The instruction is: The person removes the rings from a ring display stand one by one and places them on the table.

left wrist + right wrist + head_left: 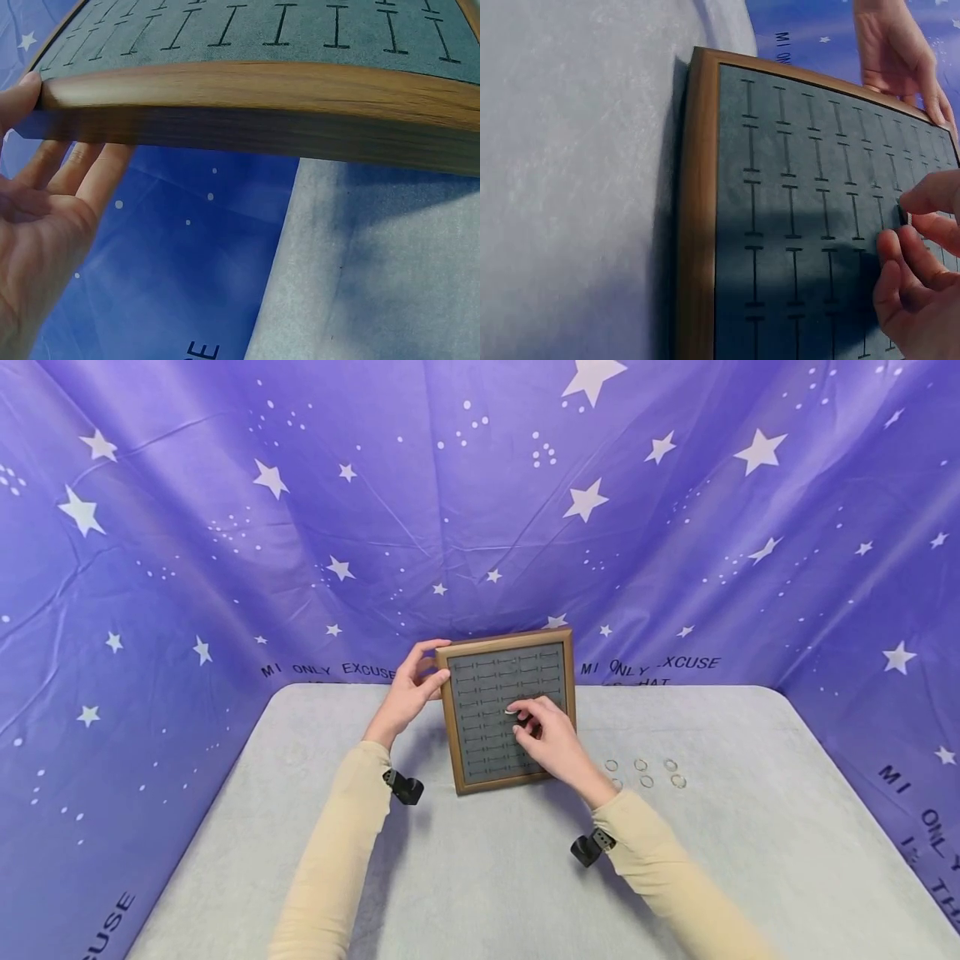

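Note:
A wood-framed ring display board [480, 693] with a dark grey slotted pad stands tilted up on the table. My left hand [408, 695] grips its upper left corner, thumb on the front of the frame and the other fingers behind, as the left wrist view shows with the wooden edge [247, 86]. In front of the pad, my right hand [553, 742] pinches a small ring [510, 712] against the slots near the middle. The right wrist view shows the curled fingers of the right hand [926, 270] at the pad; they mostly hide the ring.
Several rings [641, 765] lie in two rows on the table right of the board, one partly behind my right wrist. The pale grey table [247, 843] reaches back to a purple star-patterned cloth [450, 485], which hangs behind and on both sides.

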Motion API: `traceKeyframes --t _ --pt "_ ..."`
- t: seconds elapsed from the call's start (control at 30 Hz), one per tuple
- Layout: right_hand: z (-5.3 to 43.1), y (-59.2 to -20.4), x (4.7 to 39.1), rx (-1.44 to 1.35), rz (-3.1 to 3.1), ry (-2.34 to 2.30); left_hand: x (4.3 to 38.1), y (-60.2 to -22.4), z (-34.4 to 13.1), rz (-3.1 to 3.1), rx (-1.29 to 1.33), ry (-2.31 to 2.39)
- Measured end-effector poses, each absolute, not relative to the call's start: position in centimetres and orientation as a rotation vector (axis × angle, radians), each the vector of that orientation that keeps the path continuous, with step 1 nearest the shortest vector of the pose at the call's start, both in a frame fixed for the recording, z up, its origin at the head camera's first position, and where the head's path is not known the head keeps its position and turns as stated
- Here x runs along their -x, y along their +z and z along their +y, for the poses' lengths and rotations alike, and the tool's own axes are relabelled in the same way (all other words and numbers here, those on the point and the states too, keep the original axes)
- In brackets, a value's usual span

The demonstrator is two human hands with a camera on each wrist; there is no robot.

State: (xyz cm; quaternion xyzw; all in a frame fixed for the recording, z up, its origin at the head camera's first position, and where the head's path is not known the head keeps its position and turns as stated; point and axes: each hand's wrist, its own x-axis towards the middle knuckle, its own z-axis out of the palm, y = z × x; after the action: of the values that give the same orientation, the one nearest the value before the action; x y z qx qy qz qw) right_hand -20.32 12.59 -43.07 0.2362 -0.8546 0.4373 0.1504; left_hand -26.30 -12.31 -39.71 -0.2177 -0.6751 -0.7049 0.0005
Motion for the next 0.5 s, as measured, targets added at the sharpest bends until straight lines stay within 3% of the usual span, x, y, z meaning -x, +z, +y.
traceKeyframes --t 0.5 --pt "11.5 -43.3 20.7 -0.536 -2.5 1.14 25.2 -38.5 -12.0 -2.129 0.67 -2.2"
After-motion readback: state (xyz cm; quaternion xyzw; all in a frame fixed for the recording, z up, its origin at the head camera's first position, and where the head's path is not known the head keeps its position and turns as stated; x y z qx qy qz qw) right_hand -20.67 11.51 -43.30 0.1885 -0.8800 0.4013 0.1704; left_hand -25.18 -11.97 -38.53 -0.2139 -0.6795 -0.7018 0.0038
